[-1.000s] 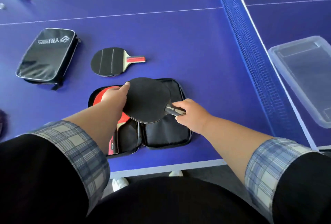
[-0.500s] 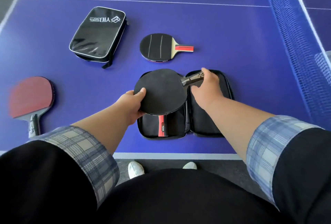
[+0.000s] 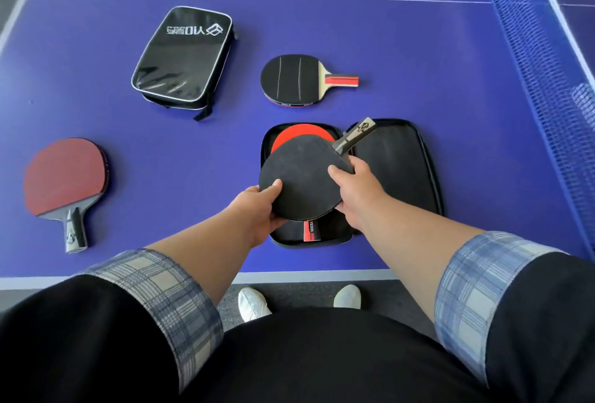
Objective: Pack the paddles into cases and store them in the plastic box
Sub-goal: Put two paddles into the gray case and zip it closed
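I am logging left hand (image 3: pixel 257 206) and right hand (image 3: pixel 357 190) gripping the black paddle (image 3: pixel 302 183) over the open case (image 3: pixel 396 171) at centre, red paddle (image 3: pixel 299 134) inside; left paddle (image 3: pixel 64 177) and upper paddle (image 3: pixel 289 80) lying unpacked, plastic box unseen.

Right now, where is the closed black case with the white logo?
In the head view, the closed black case lies flat on the blue table, left of the short-handled paddle and beyond the red paddle.

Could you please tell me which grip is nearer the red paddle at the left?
Left. The left grip holds the black paddle by its left edge, right of the red paddle; the right grip sits farther right.
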Action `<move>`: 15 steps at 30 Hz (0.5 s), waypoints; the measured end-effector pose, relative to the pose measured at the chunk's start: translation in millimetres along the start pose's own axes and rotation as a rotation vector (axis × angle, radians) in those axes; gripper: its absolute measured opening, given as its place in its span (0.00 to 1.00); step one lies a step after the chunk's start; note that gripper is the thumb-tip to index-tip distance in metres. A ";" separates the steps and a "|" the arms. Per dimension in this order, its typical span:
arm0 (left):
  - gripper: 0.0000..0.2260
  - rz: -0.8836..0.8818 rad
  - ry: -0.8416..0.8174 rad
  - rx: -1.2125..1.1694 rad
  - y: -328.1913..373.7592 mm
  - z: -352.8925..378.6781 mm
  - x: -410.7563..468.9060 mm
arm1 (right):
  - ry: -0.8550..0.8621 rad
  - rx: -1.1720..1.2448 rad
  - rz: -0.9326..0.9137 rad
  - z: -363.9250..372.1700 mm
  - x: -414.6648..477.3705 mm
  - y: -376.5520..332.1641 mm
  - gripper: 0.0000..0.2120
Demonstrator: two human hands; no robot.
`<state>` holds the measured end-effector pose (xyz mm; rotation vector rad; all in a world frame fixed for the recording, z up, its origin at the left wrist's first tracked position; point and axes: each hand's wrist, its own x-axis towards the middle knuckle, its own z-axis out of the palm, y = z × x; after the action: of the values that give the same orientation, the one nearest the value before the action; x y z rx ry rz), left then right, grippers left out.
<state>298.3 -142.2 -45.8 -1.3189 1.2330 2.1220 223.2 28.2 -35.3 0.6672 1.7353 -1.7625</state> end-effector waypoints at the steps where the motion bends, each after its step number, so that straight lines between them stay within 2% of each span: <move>1: 0.17 0.009 0.021 0.019 0.9 2.3 0.5 | 0.020 0.009 0.010 -1.3 0.9 0.6 0.20; 4: 0.14 0.091 0.146 0.077 11.5 10.6 4.7 | 0.054 0.028 0.072 -1.4 -3.8 6.2 0.16; 5: 0.14 0.135 0.192 0.115 18.1 12.1 6.2 | 0.047 -0.039 0.103 -0.7 -6.7 8.3 0.15; 8: 0.17 0.276 0.256 0.350 43.6 11.6 10.6 | 0.058 -0.459 0.124 -4.7 -14.6 12.4 0.14; 10: 0.20 0.318 0.250 0.509 58.8 8.7 13.8 | 0.262 -0.717 -0.059 -15.5 -13.3 12.3 0.15; 12: 0.21 0.315 0.213 0.607 68.7 6.5 17.0 | 0.459 -0.868 -0.387 -31.3 -12.1 8.0 0.13; 13: 0.21 0.311 0.186 0.626 71.9 6.3 18.7 | 0.449 -0.990 -0.539 -39.5 -11.1 4.3 0.16; 14: 0.21 0.312 0.158 0.636 73.6 7.3 20.4 | 0.349 -1.131 -0.621 -48.5 -7.8 0.4 0.22; 15: 0.21 0.313 0.131 0.636 74.6 9.1 21.9 | 0.190 -1.214 -0.623 -56.5 -4.3 -3.2 0.28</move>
<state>232.3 -179.5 -26.4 -1.0304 2.0591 1.6018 221.6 84.8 -31.8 -0.2823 2.8359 -0.6028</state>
